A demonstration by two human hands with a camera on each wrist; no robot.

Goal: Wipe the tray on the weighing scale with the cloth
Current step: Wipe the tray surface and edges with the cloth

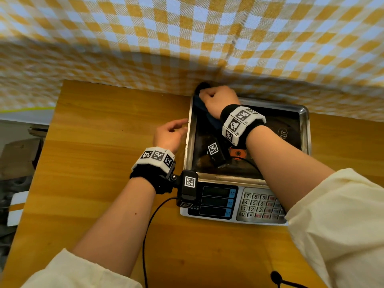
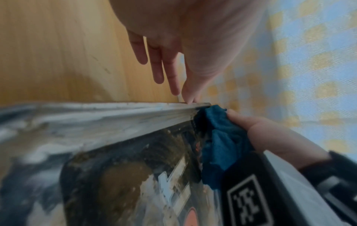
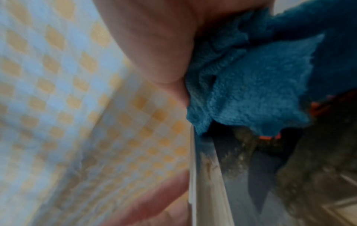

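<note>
A shiny steel tray [image 1: 303, 115] sits on a weighing scale [image 1: 234, 202] on the wooden table. My right hand [image 1: 218, 99] grips a bunched blue cloth [image 1: 199, 104] and presses it into the tray's far-left corner. The cloth [image 2: 222, 137] is crumpled against the tray rim [image 2: 115, 113], and it fills the top right of the right wrist view [image 3: 247, 79]. My left hand [image 1: 168, 134] rests beside the tray's left edge, fingers straight, with thumb and fingertips [image 2: 174, 85] touching the rim and holding nothing.
A yellow and white checked cloth [image 1: 187, 38] hangs just behind the tray. The scale's keypad [image 1: 259, 206] and displays face me. A black cable [image 1: 149, 225] runs over the table [image 1: 93, 142] from my left wrist. Boxes and clutter lie off the table's left edge.
</note>
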